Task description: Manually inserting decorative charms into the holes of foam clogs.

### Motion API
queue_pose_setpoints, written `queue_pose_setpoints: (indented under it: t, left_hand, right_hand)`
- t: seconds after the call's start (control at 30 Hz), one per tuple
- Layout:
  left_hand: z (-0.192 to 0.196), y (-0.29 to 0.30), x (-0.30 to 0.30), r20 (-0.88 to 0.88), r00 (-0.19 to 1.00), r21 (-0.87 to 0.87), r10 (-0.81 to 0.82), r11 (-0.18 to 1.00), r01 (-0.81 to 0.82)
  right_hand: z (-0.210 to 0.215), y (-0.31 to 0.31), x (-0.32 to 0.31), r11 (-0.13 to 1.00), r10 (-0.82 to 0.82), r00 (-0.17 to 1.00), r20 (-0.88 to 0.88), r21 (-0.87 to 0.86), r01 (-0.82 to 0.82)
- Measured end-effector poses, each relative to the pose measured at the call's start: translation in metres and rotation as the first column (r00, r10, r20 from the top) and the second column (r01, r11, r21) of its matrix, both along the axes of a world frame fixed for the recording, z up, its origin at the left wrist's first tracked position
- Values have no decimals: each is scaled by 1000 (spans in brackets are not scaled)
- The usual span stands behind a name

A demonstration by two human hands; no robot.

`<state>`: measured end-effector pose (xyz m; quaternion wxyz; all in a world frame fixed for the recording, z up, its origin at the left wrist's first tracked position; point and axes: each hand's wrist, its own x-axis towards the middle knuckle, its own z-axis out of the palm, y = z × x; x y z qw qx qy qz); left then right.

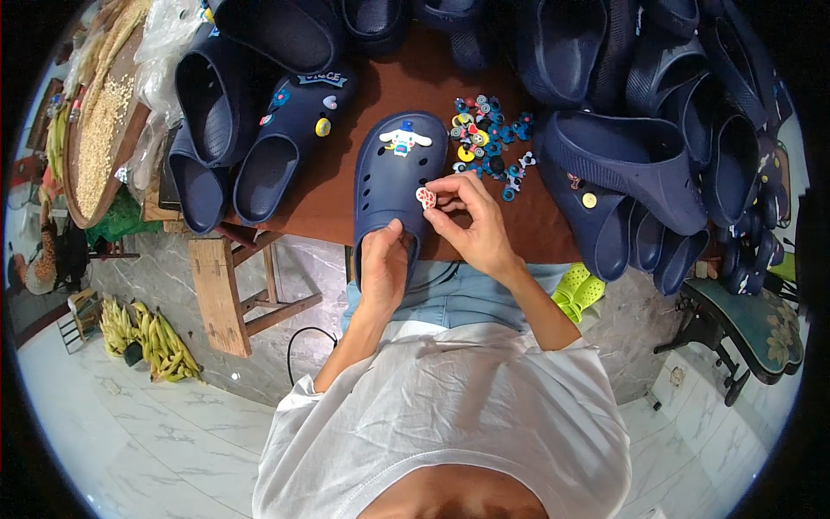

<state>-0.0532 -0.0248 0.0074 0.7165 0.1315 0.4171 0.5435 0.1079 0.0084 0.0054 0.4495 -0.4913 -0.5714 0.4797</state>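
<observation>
Some fingers (449, 184) of the right hand (481, 230) pinch a red-and-white charm (426, 198) at the right edge of a navy clog (387, 179) (a white long-eared charm (404, 141) sits on its toe), whose heel end the left hand (381, 266) clasps, with loose charms (484, 143) scattered on the worktop (415, 76).

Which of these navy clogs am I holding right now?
The navy clog directly before you, toe pointing away, with the white long-eared charm on top. Your left hand grips its open end; the other navy clogs aren't held.
</observation>
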Motion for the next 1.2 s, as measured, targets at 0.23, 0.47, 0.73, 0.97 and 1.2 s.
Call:
queue_pose_setpoints:
  t: [0.23,0.47,0.73,0.97,1.2]
  left_hand:
    - [3,1,1,-15,1000,1,10,1000,-10]
    - [7,0,-2,-45,999,-29,-7,1000,5]
    - [1,12,-8,378,919,-129,113,989,-68]
    - [2,24,-9,502,794,-339,342,923,-183]
    - [24,4,8,297,939,-150,173,980,-133]
  right_hand:
    - [4,22,57,940,-260,753,604,335,55]
    - [0,29,67,973,-163,642,749,231,-22]
    - [-3,31,73,968,-179,685,706,249,-5]
    - [17,27,68,988,-131,786,604,143,55]
    - [57,24,35,997,34,971,237,63,-50]
